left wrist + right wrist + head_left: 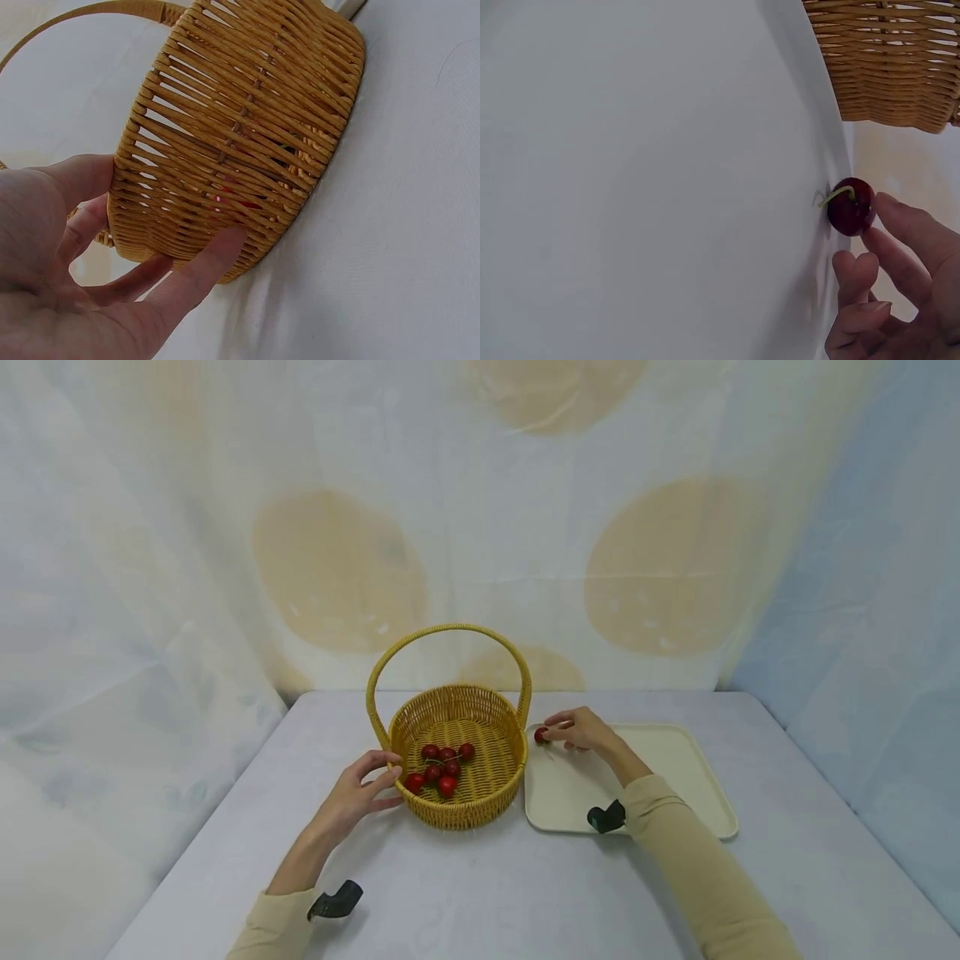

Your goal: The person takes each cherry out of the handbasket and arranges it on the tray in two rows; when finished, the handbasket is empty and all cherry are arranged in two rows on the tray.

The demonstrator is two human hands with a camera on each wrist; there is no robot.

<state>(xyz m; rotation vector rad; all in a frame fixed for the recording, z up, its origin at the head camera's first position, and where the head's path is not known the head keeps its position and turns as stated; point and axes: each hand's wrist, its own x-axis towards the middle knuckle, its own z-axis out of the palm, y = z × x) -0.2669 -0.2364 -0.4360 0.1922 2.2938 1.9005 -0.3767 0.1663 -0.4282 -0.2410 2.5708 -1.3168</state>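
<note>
At the tray's left end, my right hand (582, 731) holds a dark red cherry (541, 736) by its fingertips. In the right wrist view the cherry (851, 207) shows a short green stem, close to the tray's edge, with the thumb and a finger against it. My left hand (360, 793) grips the near left side of a yellow-brown wicker basket (457, 814). In the left wrist view its fingers (199, 270) lie against the woven wall and at the rim. Several red cherries (447, 754) lie together on the basket floor, toward its left side.
The cream tray (637, 810) lies just right of the basket, on a table with a white cloth (465, 893). A tall arched handle (450, 627) rises over the basket. Patterned curtains (480, 527) hang behind and at both sides.
</note>
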